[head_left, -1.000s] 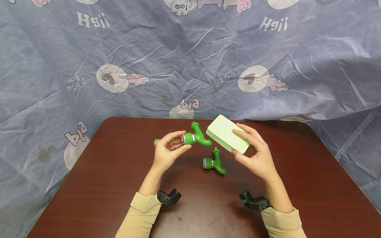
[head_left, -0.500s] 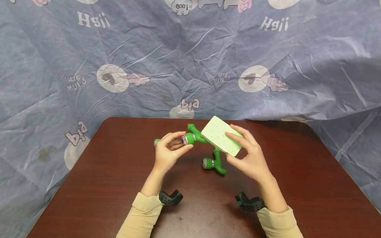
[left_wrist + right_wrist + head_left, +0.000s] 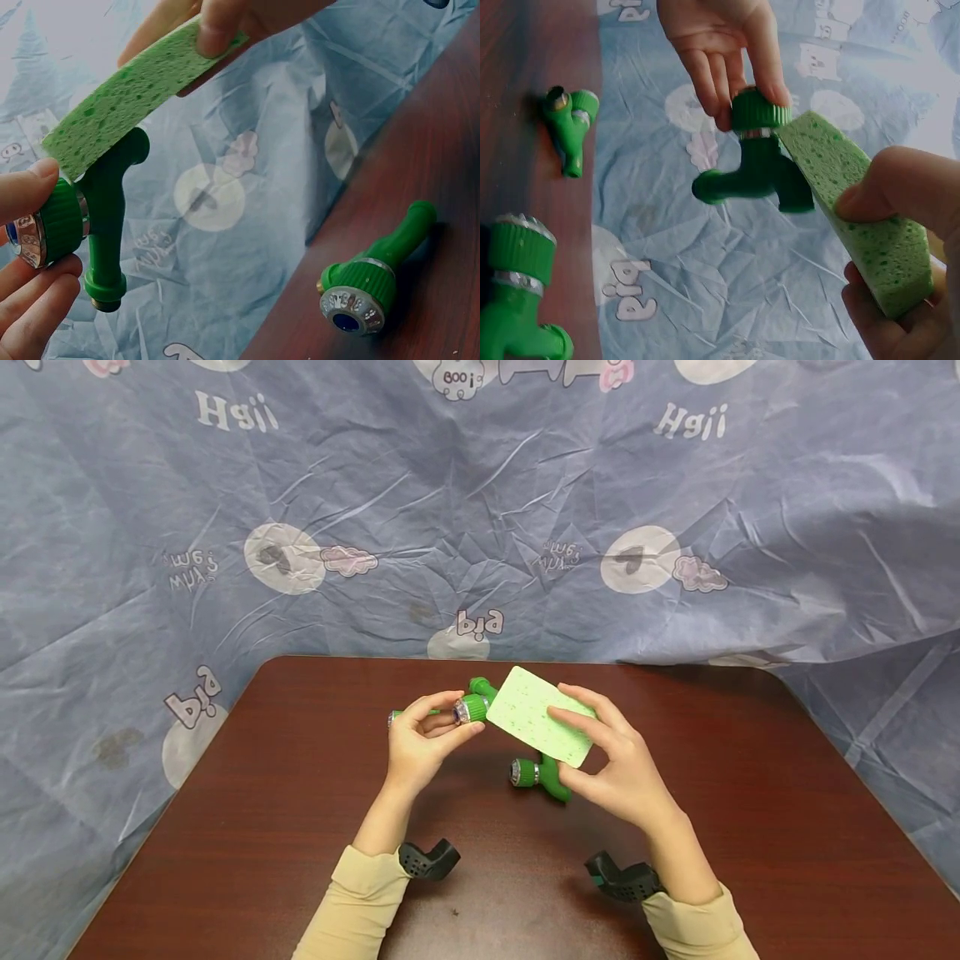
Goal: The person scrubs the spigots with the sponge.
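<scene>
My left hand (image 3: 420, 739) pinches a green plastic faucet (image 3: 109, 202) by its ribbed knob, holding it up above the table. In my right hand (image 3: 618, 756) is a light green sponge (image 3: 536, 714), gripped between thumb and fingers. The sponge lies along the faucet's body beside the knob in the left wrist view and hides much of the faucet in the head view. A second green faucet (image 3: 553, 777) lies on the table below the sponge, partly covered by it. Behind my left hand a third faucet (image 3: 571, 131) lies on the table, mostly hidden in the head view.
The dark red-brown wooden table (image 3: 285, 827) reaches back to a wrinkled blue-grey cloth (image 3: 420, 493) with printed figures and words. Black camera mounts (image 3: 430, 860) are worn on both wrists.
My right hand has moved left with the sponge, bringing it over the held faucet and turning its broad face toward the head view. The left hand stays nearly in place, the faucet slightly turned.
</scene>
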A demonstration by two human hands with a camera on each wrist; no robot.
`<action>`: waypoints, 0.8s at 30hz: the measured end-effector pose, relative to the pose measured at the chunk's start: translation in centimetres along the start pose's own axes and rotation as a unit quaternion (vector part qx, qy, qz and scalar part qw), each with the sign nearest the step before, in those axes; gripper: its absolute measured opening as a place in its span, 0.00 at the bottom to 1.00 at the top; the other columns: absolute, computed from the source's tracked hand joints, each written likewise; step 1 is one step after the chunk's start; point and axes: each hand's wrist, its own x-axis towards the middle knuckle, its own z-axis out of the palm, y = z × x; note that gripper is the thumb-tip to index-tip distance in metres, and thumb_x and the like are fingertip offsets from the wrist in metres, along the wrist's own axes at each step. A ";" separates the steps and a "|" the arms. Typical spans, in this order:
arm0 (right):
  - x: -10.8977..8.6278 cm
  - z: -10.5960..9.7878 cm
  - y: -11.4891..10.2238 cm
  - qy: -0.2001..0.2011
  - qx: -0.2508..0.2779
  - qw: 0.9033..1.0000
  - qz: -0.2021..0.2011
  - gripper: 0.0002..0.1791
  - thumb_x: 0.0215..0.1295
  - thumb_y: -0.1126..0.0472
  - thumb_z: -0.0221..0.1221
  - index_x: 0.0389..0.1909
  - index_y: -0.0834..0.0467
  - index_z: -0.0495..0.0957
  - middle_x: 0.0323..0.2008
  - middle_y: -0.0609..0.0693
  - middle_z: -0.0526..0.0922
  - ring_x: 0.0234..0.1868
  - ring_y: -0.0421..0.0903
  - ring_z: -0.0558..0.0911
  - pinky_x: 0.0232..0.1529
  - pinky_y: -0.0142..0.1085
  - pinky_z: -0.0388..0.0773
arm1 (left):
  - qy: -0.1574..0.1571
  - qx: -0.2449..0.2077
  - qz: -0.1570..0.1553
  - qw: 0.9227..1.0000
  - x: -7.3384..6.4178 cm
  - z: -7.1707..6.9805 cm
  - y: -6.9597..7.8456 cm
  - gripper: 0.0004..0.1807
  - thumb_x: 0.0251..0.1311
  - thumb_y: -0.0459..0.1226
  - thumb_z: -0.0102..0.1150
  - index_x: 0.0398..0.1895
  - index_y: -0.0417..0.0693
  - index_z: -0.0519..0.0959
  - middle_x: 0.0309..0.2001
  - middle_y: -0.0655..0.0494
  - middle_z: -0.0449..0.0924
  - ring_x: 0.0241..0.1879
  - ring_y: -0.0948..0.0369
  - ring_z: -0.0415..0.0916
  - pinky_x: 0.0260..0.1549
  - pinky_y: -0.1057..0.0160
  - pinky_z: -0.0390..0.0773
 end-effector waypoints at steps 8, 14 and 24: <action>0.0 -2.1 -0.3 0.047 -0.042 0.996 0.069 0.33 0.32 0.79 0.64 0.49 0.65 0.79 0.58 0.60 0.72 0.57 0.49 0.71 0.47 0.21 0.65 | -0.016 -0.005 0.021 1.000 0.4 -0.8 -1.9 0.24 0.40 0.18 0.69 0.46 0.26 0.77 0.39 0.42 0.75 0.33 0.54 0.81 0.35 0.58 0.83; 1.1 -2.4 -2.6 0.071 -0.004 0.993 0.089 0.29 0.34 0.83 0.63 0.46 0.72 0.77 0.55 0.68 0.71 0.56 0.50 0.71 0.48 0.24 0.66 | -0.081 0.000 0.032 0.996 0.2 -0.8 -2.6 0.23 0.45 0.19 0.67 0.49 0.28 0.77 0.44 0.42 0.74 0.37 0.57 0.80 0.38 0.56 0.82; 0.1 -0.6 -0.7 0.009 -0.021 0.996 0.089 0.33 0.35 0.77 0.69 0.50 0.63 0.78 0.58 0.59 0.71 0.56 0.55 0.72 0.49 0.24 0.65 | -0.141 0.005 0.017 0.990 -0.4 0.2 0.2 0.24 0.44 0.16 0.64 0.48 0.24 0.74 0.48 0.32 0.75 0.43 0.49 0.79 0.40 0.54 0.81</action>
